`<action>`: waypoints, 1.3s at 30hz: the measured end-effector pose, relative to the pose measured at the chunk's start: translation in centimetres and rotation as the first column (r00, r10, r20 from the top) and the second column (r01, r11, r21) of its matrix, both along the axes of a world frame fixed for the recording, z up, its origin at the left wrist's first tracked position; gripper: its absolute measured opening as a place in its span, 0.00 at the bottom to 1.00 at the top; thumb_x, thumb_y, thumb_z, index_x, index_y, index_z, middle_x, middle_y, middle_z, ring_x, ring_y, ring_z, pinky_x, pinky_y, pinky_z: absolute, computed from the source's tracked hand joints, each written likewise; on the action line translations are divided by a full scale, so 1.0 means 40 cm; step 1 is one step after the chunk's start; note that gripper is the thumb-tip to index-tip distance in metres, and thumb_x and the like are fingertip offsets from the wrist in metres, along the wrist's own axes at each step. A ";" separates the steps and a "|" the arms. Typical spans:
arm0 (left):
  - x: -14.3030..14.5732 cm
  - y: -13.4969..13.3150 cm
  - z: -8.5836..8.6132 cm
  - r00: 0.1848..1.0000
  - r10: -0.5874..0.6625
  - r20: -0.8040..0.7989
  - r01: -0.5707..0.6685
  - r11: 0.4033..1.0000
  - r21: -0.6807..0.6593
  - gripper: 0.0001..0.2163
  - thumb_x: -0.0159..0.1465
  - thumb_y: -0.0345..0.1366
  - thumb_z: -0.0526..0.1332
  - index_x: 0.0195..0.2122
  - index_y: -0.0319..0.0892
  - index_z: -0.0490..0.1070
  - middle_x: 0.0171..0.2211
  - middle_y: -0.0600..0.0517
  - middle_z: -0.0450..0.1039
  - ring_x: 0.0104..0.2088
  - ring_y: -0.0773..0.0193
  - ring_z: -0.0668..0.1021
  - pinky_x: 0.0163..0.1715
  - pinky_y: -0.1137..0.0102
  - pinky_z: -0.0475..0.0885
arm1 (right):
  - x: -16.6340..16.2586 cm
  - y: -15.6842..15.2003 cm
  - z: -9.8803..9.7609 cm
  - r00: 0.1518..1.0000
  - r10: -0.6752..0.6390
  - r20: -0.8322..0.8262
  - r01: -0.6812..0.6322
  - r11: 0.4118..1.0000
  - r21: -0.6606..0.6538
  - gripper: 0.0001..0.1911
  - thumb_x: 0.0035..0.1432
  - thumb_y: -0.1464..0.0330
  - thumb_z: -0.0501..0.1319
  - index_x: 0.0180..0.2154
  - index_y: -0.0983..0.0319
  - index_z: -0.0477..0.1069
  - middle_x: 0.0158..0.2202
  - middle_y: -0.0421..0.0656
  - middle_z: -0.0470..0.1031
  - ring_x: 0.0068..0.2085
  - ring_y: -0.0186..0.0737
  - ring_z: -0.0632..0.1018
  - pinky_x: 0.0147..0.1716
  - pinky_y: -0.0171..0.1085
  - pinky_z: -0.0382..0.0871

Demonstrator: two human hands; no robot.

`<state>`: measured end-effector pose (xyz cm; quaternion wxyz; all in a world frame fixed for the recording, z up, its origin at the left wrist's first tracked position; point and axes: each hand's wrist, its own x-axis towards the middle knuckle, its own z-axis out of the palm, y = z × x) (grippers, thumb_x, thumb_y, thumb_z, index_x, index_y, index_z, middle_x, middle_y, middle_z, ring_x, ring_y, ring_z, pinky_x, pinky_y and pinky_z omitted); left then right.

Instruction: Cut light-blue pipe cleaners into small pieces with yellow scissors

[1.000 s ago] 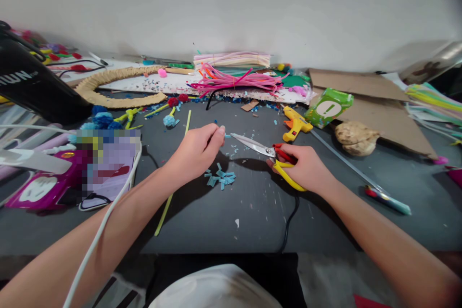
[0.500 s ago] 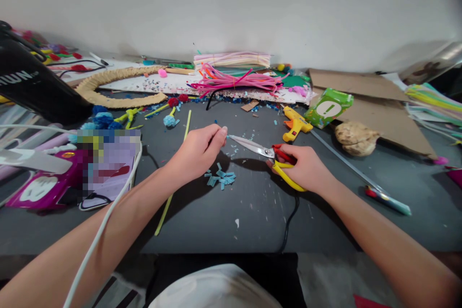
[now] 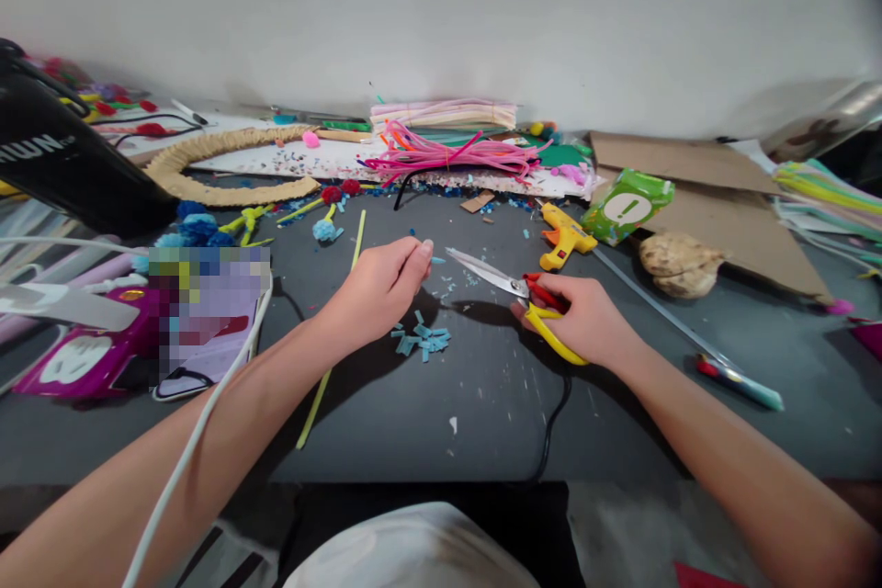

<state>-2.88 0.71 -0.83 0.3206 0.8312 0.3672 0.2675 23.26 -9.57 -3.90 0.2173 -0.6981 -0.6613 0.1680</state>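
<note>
My left hand (image 3: 378, 292) hovers over the dark table (image 3: 441, 413) with thumb and fingers pinched together; what they pinch is too small to make out. Just below it lies a little heap of blue cut pieces (image 3: 420, 341). My right hand (image 3: 585, 322) grips scissors (image 3: 506, 280) by their red and yellow handles. The steel blades are together and point left towards my left fingertips, a short gap apart.
A yellow glue gun (image 3: 565, 237), a green packet (image 3: 626, 205), a tan lump (image 3: 680, 263) and cardboard (image 3: 717, 193) lie to the right. Pink pipe cleaners (image 3: 447, 156) and a woven ring (image 3: 220, 167) sit at the back. A purple packet (image 3: 138, 340), white cable (image 3: 199, 423) and yellow stick (image 3: 337, 331) lie left.
The scissors have drawn back a little to the right, away from my left fingertips. The small blue bit seen at those fingertips a second ago no longer shows.
</note>
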 end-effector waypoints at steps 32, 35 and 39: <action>0.001 -0.001 0.002 0.999 0.037 0.002 -0.037 0.999 0.022 0.18 0.71 0.43 0.50 0.26 0.40 0.63 0.20 0.57 0.61 0.22 0.70 0.65 0.25 0.71 0.59 | -0.006 0.000 0.005 0.998 0.021 0.055 -0.021 1.000 -0.001 0.19 0.52 0.55 0.63 0.24 0.60 0.59 0.22 0.36 0.62 0.25 0.32 0.59 0.24 0.33 0.51; 0.002 -0.002 0.003 1.000 0.031 -0.001 -0.031 0.999 0.025 0.18 0.71 0.43 0.49 0.26 0.40 0.64 0.20 0.57 0.62 0.23 0.70 0.66 0.26 0.72 0.59 | -0.006 0.000 0.006 0.998 0.022 0.054 -0.022 1.000 -0.008 0.17 0.52 0.57 0.62 0.24 0.60 0.58 0.22 0.37 0.62 0.26 0.33 0.59 0.24 0.34 0.51; 0.002 -0.004 0.002 1.000 0.022 -0.010 -0.021 0.999 0.041 0.18 0.71 0.43 0.49 0.27 0.41 0.64 0.20 0.56 0.63 0.23 0.69 0.67 0.25 0.72 0.59 | -0.004 0.001 0.005 0.997 0.035 0.066 -0.034 0.999 -0.016 0.13 0.50 0.64 0.61 0.23 0.60 0.59 0.22 0.37 0.63 0.26 0.33 0.60 0.25 0.34 0.51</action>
